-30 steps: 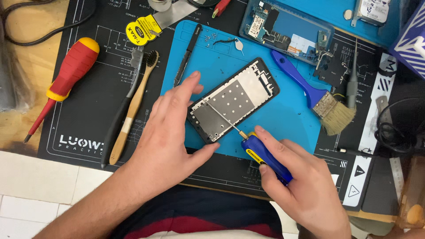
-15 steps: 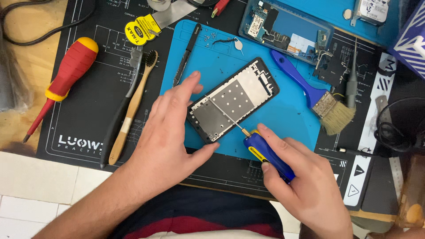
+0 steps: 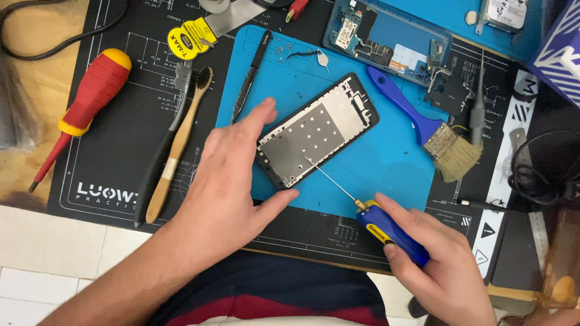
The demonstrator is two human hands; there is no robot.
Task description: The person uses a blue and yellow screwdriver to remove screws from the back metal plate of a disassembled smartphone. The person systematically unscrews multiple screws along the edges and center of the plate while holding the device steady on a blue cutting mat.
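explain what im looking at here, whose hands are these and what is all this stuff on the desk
This is one picture from a camera worn on a person's head, looking down at their own two bare hands; there is no machine. The left hand steadies an opened phone frame lying on a blue mat. The right hand grips a blue screwdriver whose thin tip rests on the frame's metal plate. Around them lie a blue brush, a red screwdriver, two small brushes, black tweezers and a tray with phone boards, all on a black work mat.
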